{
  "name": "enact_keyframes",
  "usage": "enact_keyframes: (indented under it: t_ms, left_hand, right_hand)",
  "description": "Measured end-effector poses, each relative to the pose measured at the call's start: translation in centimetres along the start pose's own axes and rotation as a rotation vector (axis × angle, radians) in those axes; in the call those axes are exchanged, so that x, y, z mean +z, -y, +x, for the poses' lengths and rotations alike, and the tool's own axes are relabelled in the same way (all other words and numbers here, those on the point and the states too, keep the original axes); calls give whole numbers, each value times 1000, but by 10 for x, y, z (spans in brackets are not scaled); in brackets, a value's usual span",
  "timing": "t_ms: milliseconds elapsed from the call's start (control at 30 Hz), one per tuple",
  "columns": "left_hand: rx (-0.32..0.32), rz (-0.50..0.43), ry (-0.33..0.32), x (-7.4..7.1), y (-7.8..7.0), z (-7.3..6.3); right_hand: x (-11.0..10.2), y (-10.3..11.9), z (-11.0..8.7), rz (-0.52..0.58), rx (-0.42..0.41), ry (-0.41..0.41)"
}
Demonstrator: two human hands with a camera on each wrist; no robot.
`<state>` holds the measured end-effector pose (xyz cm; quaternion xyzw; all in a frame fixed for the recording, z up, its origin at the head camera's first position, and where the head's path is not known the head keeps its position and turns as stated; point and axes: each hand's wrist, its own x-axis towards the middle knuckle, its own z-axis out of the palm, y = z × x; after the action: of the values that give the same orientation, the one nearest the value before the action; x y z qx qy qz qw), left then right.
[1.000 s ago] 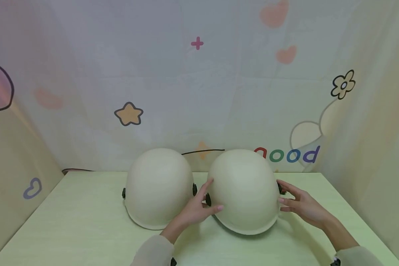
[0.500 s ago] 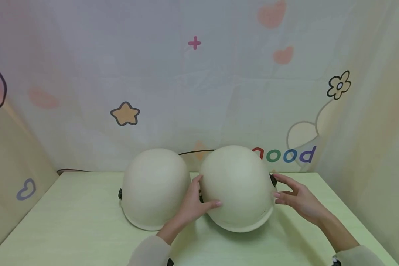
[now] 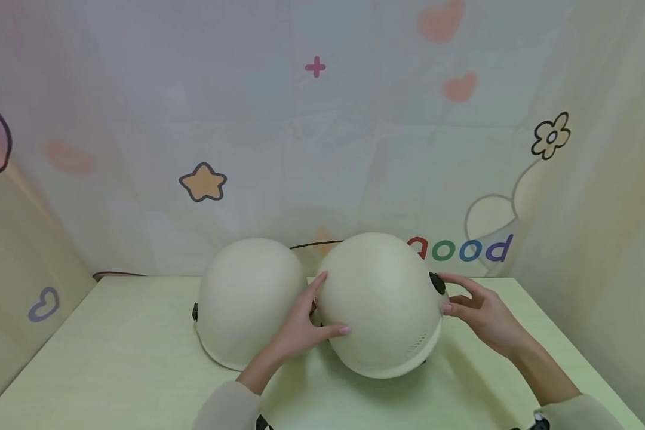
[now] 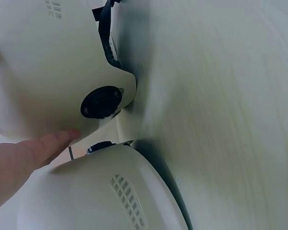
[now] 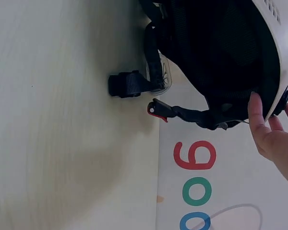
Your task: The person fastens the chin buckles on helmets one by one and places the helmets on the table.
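A cream helmet with black side fittings leans tilted between both hands, its right side raised. My left hand lies spread against the left of its shell, thumb toward the front. On the other side, my right hand pinches the rim; in the right wrist view the thumb is inside the dark lining and fingers are outside. A black chin strap with a red-edged buckle hangs from the helmet. A second cream helmet stands dome up just to the left, close behind my left hand.
Both helmets are on a pale wood-grain table. A printed curtain encloses the back and sides. A thin dark cord runs along the table's back edge.
The held helmet has shifted left toward the other one and tipped, its right side rising and vent holes coming into view. Both hands moved left with it; the other helmet stays in place.
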<state>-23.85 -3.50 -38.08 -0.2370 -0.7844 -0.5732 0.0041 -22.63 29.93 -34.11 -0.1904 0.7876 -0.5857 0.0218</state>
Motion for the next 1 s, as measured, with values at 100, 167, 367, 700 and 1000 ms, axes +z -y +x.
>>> enact_keyframes:
  t_ms: [100,167,367,700,1000]
  left_hand:
    - [-3,-41,12,-2,2,-1]
    - [-6,-56,16,-3,4,-1]
    - [-38,-75,4,-5,3,-3]
    - [-71,-158,52,-6,3,-2]
    - [-103,-237,80,-4,1,-3]
  right_hand:
    - [1,2,1,9,-19,0]
    - [2,4,2,13,-20,-2]
    - [3,8,4,23,-44,6]
    - [1,21,7,-1,-48,-1]
    - [0,28,10,101,-101,49]
